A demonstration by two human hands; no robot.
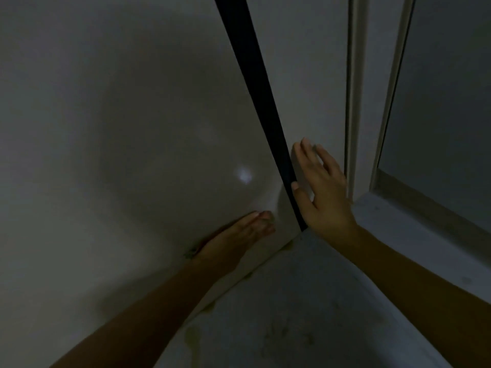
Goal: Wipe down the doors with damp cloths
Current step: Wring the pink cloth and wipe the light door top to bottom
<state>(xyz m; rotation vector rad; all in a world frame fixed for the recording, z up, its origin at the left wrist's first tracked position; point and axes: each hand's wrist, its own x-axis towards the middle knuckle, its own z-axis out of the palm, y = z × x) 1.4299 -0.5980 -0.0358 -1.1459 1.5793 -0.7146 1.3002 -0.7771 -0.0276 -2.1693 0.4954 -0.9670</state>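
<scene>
The left hand [236,235] lies flat with straight fingers against the lower part of the large, pale, glossy door panel [132,128], gripping nothing that can be made out; a small greenish scrap of cloth [190,253] shows at the heel of that hand, pressed between palm and door, though the dim light hides most of it. The right hand [322,187] is also spread wide, fingers straight and slightly fanned, resting against the door's far edge, its thumb touching the dark narrow edge strip [255,102] that runs from the top of the view down to the door's bottom corner. The door fills the left and middle of the scene, its bottom edge just above the floor, and a faint bright spot of reflected light [244,176] sits on its surface just up and to the right of the left hand's fingertips. To the right of the edge strip stands a pale door frame [353,102] with upright mouldings, and farther right a grey wall panel [446,88]. The light grey speckled floor [305,314] spreads near and right, with yellowish stains along the door's bottom edge.
</scene>
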